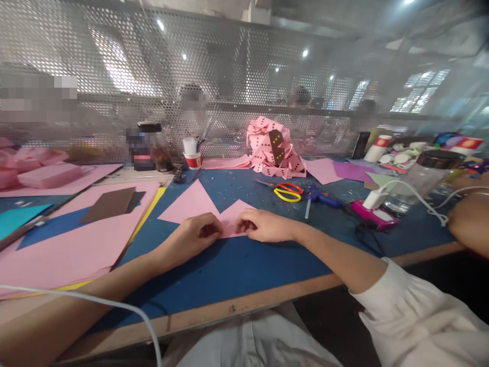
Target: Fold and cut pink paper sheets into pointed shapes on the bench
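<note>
A pink sheet of paper [230,220] lies on the blue table mat with its pointed top facing away from me. My left hand [196,233] has its fingers curled closed on the left part of the near edge. At the right part of that edge, my right hand [265,225] is also closed on the paper, its fingertips partly hidden beneath the hand. Just behind my left hand lies another pink sheet [193,203], pointed at the top. Past my right hand are scissors [287,191] with red and yellow handles and a blue glue gun [319,196].
Stacked pink sheets [72,262] cover the left side, with a brown piece [109,205] on top. A pink folded-paper model [275,148] stands at the back. A magenta power strip [374,215] and a clear jar [414,183] are at right, near another person's arm [469,224]. A white cable [95,300] crosses my left forearm.
</note>
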`<move>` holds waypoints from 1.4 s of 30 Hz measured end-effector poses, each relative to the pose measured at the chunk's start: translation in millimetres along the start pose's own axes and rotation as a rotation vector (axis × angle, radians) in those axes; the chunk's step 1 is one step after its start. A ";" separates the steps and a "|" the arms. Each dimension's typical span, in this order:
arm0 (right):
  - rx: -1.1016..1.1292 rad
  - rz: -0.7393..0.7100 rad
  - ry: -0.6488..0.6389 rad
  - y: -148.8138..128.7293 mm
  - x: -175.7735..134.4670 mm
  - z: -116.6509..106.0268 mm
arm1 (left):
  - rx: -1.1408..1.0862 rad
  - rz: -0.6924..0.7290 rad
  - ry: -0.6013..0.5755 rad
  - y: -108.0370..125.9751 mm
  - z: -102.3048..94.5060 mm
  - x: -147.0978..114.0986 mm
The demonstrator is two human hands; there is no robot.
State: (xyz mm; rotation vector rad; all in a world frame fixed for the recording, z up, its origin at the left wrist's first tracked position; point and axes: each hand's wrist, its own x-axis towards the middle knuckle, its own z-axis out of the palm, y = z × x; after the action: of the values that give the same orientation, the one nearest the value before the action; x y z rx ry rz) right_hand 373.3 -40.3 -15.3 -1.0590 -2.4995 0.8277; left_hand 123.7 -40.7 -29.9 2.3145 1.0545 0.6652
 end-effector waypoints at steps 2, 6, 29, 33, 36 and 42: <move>-0.017 0.006 -0.003 0.3 -0.8 -1.4 | 0.015 0.007 -0.001 1.1 -0.8 -0.8; -0.023 0.016 -0.008 -0.3 -2.6 -4.5 | 0.037 0.043 0.004 5.7 -1.5 0.2; -0.003 0.094 -0.089 3.9 -15.3 -21.7 | 0.083 0.103 0.013 -3.5 -0.2 -0.3; -0.010 0.089 -0.092 6.2 -18.8 -25.6 | 0.093 0.084 0.011 -3.3 -0.3 -0.2; -0.009 0.106 -0.087 9.4 -23.2 -28.3 | 0.085 0.076 0.007 -3.7 0.3 -0.5; 0.024 0.120 -0.084 17.4 -34.4 -33.2 | 0.090 0.080 0.007 -5.3 0.9 0.6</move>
State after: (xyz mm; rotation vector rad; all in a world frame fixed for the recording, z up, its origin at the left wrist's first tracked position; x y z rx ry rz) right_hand 422.2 -42.6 -1.6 -1.1990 -2.5076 0.9520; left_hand 121.8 -37.5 -33.7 2.4445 1.0189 0.6687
